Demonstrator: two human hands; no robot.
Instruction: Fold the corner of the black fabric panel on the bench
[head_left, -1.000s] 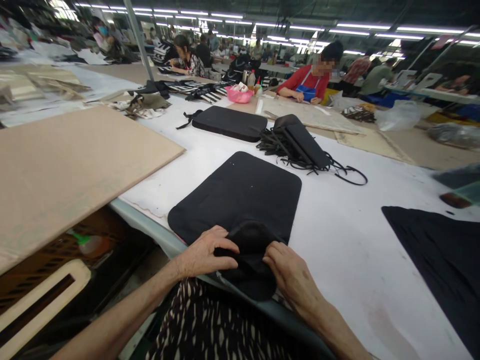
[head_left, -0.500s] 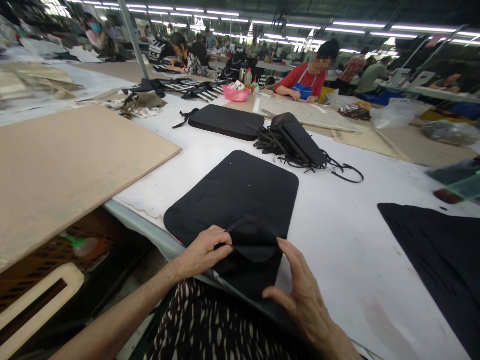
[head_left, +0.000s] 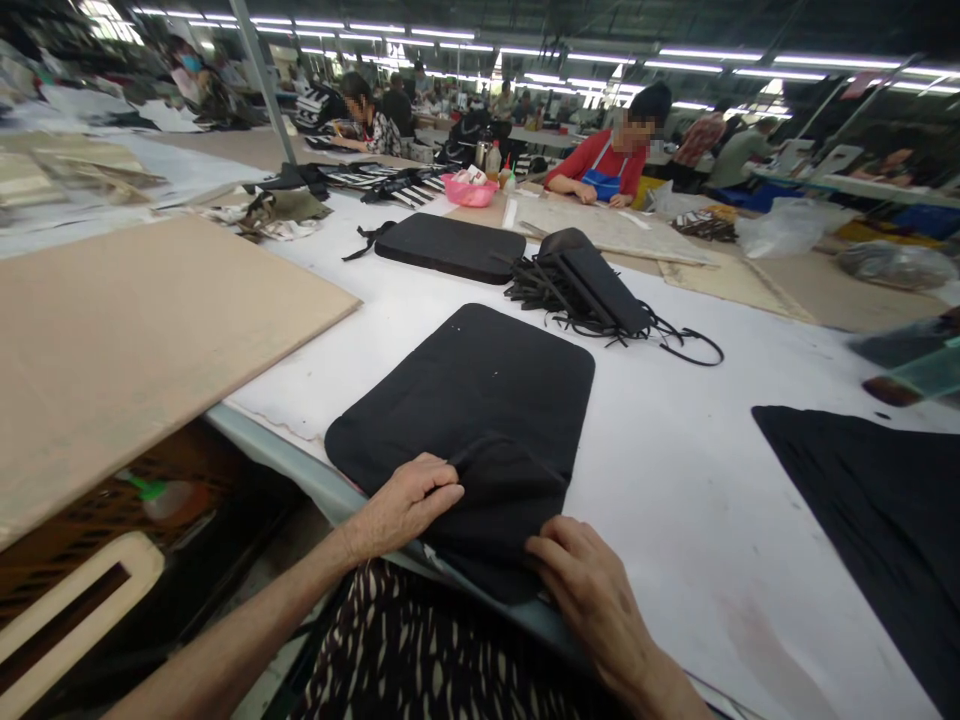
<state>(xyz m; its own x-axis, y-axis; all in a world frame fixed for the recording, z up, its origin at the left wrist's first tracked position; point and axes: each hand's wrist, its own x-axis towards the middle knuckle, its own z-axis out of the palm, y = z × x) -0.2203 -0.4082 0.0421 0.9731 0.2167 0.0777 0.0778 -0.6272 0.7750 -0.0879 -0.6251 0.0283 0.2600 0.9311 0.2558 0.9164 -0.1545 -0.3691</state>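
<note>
A black fabric panel (head_left: 480, 400) with rounded corners lies on the white table, its near end reaching the front edge. My left hand (head_left: 414, 505) is closed on the fabric near the panel's middle, thumb against the curled fingers. Small wrinkles run out from that grip toward the right. At the near right edge, my right hand (head_left: 589, 580) has its fingers bent over the fabric and is closed on it; the thumb is mostly hidden. Beyond the panel lie a stack of black panels (head_left: 450, 246) and a black rolled piece with loose straps (head_left: 592, 280).
A tan board (head_left: 165, 350) covers the left side of the white table (head_left: 675, 480). More black cloth (head_left: 870, 520) lies at right. Farther back are a pink basket (head_left: 469, 190) and a co-worker in a red top (head_left: 637, 150). A green-capped bottle (head_left: 169, 498) sits below the table.
My right hand has come down and nearer along the panel's right edge, its fingers closing in. The raised fold between my hands has flattened. My left hand has hardly moved.
</note>
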